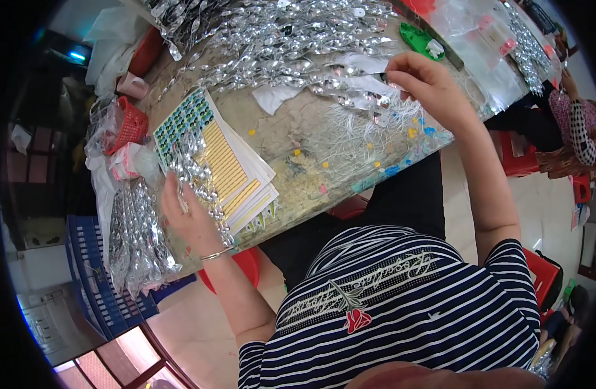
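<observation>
My right hand (424, 84) is over the far right part of the table, thumb and forefinger pinched at the end of a silver twisted strip (346, 70). A small dark piece shows at the fingertips. My left hand (186, 211) rests at the left with its fingers apart, beside a bunch of silver twisted strips (193, 155). That bunch lies across a stack of sticker sheets (223, 162), one part with green-blue round stickers and one with gold strips. Many more silver strips (272, 39) spread over the far side of the table.
A red basket (134, 121) and a wrapped roll (124, 162) stand at the table's left edge, with bagged silver strips (139, 227) below. A green tray (421, 40) sits far right. Loose white threads (369, 123) lie near my right arm. Another person (567, 123) sits at right.
</observation>
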Tool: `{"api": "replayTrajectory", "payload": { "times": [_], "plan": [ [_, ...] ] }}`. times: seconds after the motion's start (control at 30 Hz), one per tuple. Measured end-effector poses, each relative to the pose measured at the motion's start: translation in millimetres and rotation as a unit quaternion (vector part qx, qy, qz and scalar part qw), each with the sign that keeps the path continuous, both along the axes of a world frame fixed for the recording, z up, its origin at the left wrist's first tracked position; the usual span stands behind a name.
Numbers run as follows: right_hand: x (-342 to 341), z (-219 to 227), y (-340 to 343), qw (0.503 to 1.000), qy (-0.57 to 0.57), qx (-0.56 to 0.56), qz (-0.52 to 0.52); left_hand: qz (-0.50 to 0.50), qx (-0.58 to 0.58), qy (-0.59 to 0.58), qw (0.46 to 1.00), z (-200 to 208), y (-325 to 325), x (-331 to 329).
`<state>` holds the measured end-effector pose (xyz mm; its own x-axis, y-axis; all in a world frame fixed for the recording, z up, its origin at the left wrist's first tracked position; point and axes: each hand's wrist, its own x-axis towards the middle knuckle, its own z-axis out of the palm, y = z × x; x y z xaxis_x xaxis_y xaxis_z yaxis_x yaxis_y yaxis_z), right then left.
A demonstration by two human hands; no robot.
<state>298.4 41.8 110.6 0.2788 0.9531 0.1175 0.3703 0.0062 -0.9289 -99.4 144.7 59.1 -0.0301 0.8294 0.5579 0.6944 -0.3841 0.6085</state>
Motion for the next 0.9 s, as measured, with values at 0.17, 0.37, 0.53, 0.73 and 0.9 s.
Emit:
{"api": "replayTrajectory", "payload": {
  "times": [0.17, 0.37, 0.53, 0.73, 0.9],
  "plan": [
    [-46.7, -4.1, -23.0, 0.985, 0.016, -0.082, 0.152, -0.346, 0.011, -0.009, 0.938, 14.6, -38.2, 114.1],
    [-73.3, -46.5, -27.6, 0.969, 0.068, -0.139, 0.194, -0.423, -0.329, -0.027, 0.844, -38.3, -89.8, 134.9],
    [-67.3, -94.2, -2.5, 0.992, -0.005, -0.056, 0.116, -0.305, -0.478, -0.152, 0.81, -46.1, -88.2, 100.0],
    [-100.7, -128.2, 29.8, 0.955, -0.27, 0.085, 0.085, -0.251, -0.537, -0.27, 0.759, -49.9, -92.8, 79.9],
    [-102.4, -137.0, 39.8, 0.949, -0.296, 0.074, 0.081, -0.245, -0.567, -0.312, 0.722, -45.2, -90.5, 79.2]
  ]
}}
